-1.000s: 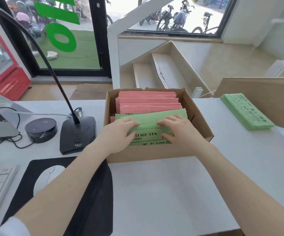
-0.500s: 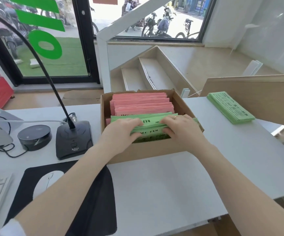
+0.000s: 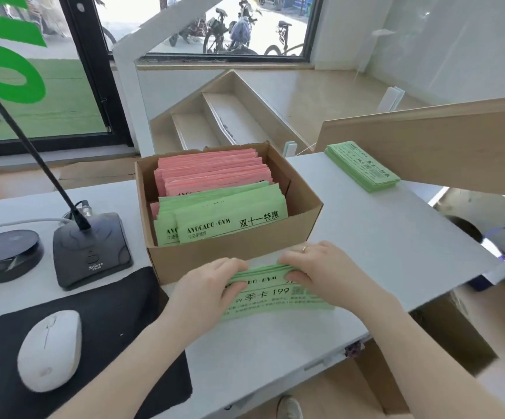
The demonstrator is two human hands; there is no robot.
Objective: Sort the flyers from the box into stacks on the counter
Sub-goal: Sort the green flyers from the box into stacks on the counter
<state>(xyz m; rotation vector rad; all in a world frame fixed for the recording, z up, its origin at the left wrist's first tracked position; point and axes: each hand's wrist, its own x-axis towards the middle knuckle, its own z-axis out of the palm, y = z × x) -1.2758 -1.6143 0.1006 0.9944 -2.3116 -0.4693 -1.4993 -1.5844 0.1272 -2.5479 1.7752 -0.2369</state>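
Both hands grip one bundle of green flyers (image 3: 275, 293) just in front of the box (image 3: 233, 258), at the counter's (image 3: 381, 237) near edge. Left hand (image 3: 206, 287) curls closed over the bundle's left end, fingers on top; right hand (image 3: 318, 272) does the same at the right end. Holding both ends likely keeps the loose sheets square while they are set down or tapped even. Whether the bundle already rests on the counter cannot be told.

Inside the box, more green flyers (image 3: 224, 216) stand at the front and pink flyers (image 3: 212, 170) behind them, so sorting looks far from done. A finished green stack (image 3: 363, 166) lies at the far right corner, well apart from the box, leaving room for other stacks.
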